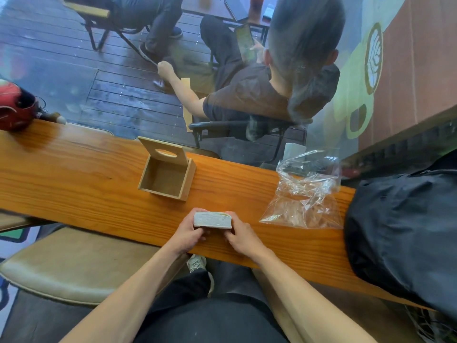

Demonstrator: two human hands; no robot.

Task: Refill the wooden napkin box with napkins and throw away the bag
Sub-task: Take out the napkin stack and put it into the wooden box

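We had the thick white stack of folded napkins (213, 220) out of its wrapper, pinched at lower centre of the frame between our left hand (186, 235) and right hand (241, 237), just above the long orange wooden counter (74, 174). The small wooden napkin box (167, 178), centre frame, stood empty, hinged lid up. Remaining, as we judged: load the stack, close the lid, bin the crumpled clear plastic bag (305, 198) at right of centre.

A long wooden counter (74, 169) runs along a window. On it stand an open wooden box (167, 178), lid tilted up, a crumpled clear bag (305, 198) well to its right, a black backpack (405, 233) at the right end, and a red helmet (14, 108) at the far left.
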